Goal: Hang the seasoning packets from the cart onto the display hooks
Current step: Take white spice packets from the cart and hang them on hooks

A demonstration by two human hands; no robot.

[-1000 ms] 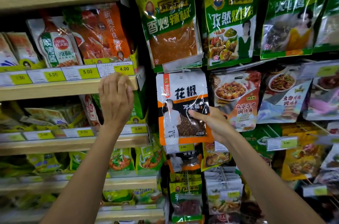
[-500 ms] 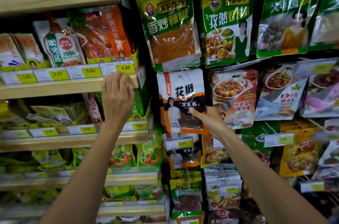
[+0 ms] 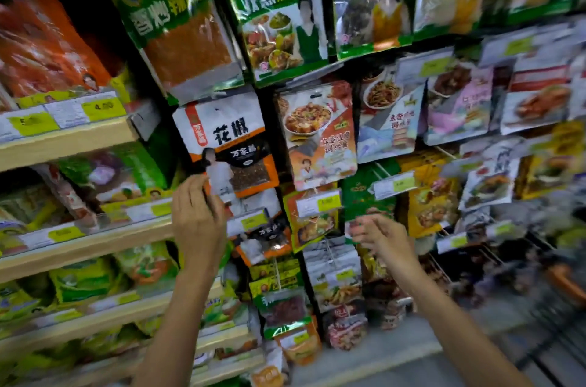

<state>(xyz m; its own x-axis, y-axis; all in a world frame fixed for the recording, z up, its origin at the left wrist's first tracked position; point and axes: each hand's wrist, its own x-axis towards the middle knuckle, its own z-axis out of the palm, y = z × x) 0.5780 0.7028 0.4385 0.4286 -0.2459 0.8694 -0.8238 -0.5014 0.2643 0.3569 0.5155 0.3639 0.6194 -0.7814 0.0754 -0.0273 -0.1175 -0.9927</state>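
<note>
A white-and-orange peppercorn packet [image 3: 226, 136] hangs on a display hook in the middle column, under a green chilli packet [image 3: 177, 22]. My left hand [image 3: 198, 215] is raised at that packet's lower left corner with its fingertips against the edge; whether it pinches the corner is unclear. Lower and to the right, my right hand [image 3: 379, 236] holds nothing, fingers spread and loosely curled, in front of the hanging sauce packets and apart from the peppercorn packet. The frame is motion-blurred.
Wooden shelves [image 3: 73, 139] with yellow price tags and bagged goods fill the left. Rows of hanging seasoning packets [image 3: 320, 133] and price tags [image 3: 393, 185] cover the middle and right. A blurred wire cart with an orange handle [image 3: 564, 287] stands at the lower right.
My right hand let go of the peppercorn packet and dropped down to the right. My left hand left the shelf edge and moved to the packet's lower left corner. The view swung right.
</note>
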